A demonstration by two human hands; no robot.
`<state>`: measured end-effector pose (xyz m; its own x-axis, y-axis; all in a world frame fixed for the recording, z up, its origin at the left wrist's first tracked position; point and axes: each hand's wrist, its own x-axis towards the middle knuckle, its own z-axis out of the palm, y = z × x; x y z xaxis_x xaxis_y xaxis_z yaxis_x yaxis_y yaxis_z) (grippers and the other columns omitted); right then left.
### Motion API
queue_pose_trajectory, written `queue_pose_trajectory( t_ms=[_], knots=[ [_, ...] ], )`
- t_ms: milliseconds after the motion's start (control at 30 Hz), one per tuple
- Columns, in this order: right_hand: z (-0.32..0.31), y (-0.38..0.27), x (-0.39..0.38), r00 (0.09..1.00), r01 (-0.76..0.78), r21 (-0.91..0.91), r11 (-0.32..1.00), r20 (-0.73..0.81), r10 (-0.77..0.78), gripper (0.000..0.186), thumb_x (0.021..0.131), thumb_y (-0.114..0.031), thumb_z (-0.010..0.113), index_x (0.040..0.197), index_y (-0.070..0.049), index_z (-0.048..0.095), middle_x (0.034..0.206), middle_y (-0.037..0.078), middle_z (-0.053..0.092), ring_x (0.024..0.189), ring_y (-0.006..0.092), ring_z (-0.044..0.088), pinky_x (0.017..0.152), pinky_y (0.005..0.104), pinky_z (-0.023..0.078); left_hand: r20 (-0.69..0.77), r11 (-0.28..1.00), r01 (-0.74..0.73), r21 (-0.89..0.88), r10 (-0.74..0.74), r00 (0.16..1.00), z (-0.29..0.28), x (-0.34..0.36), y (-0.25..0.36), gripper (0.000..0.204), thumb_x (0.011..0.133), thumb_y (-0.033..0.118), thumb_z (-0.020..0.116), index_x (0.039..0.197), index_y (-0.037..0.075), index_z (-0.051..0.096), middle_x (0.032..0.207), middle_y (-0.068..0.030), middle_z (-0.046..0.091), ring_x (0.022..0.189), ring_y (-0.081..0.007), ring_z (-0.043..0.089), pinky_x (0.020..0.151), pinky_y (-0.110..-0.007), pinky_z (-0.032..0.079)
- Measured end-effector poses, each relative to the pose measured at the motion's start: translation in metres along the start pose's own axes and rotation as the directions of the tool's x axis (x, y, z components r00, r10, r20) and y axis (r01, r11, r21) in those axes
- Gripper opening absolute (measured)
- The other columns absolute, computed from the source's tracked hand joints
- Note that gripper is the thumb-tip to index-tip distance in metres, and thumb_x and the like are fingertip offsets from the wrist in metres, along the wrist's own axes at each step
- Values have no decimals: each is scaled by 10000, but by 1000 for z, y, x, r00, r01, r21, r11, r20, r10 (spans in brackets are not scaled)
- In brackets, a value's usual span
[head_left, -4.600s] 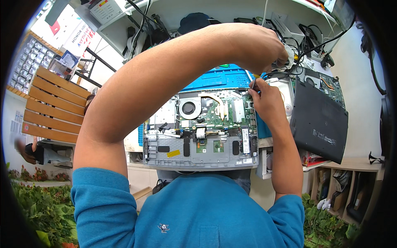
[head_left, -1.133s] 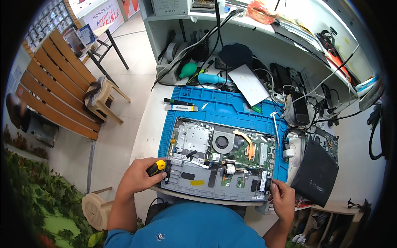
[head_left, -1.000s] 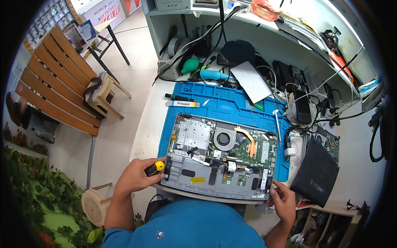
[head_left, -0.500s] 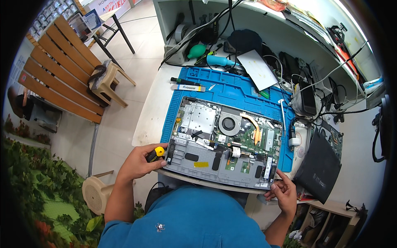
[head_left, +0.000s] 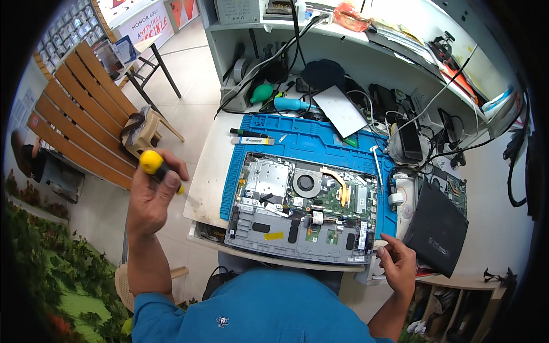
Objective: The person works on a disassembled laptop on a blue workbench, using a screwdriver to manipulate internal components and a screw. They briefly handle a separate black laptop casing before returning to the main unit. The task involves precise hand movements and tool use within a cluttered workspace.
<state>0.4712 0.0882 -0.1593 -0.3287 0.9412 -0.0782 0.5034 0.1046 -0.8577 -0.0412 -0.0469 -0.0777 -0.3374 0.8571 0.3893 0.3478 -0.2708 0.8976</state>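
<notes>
My left hand (head_left: 147, 200) is raised left of the bench, closed round a short screwdriver (head_left: 151, 162) with a yellow and black handle. An opened laptop base (head_left: 275, 247) lies on the blue repair mat (head_left: 231, 188), its grey inside facing up. Its round fan (head_left: 306, 183), copper heat pipe (head_left: 343, 191) and green circuit board show. By the base's right front corner is my right hand (head_left: 398, 266), fingers loosely bent and apart, apparently holding nothing. At the mat's back left lie a dark green-ended screwdriver (head_left: 240, 132) and a flat white and blue strip (head_left: 253, 140).
A black laptop part (head_left: 437, 228) leans at the right beside another circuit board (head_left: 454, 186). Cables, a green blower bulb (head_left: 262, 93) and a white card (head_left: 341, 111) crowd the back under a shelf. A slatted wooden partition (head_left: 86, 114), plastic stool (head_left: 151, 134) and seated person (head_left: 35, 154) are left.
My left hand has left the laptop's left front corner and lifted up and leftward with the screwdriver. My right hand has come slightly away from the right corner. The view has tilted up.
</notes>
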Motion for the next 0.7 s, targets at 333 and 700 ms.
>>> queue_pose_trajectory(
  t_ms=[333,700],
  knots=[
    [34,45,4,975,54,4,999,-217,-52,214,1025,-66,762,1192,65,790,870,66,748,775,93,677,734,260,541,-200,987,-88,134,114,973,30,46,-36,621,969,85,887,1482,68,537,1084,-38,653,980,-98,635,948,-275,582],
    [65,68,9,851,174,-96,980,-486,-199,170,1042,-48,730,1155,62,793,882,60,752,727,74,645,661,244,503,-199,936,-117,332,191,961,51,52,-95,979,950,14,876,1734,177,313,1114,-63,656,997,-116,683,947,-278,631]
  ],
)
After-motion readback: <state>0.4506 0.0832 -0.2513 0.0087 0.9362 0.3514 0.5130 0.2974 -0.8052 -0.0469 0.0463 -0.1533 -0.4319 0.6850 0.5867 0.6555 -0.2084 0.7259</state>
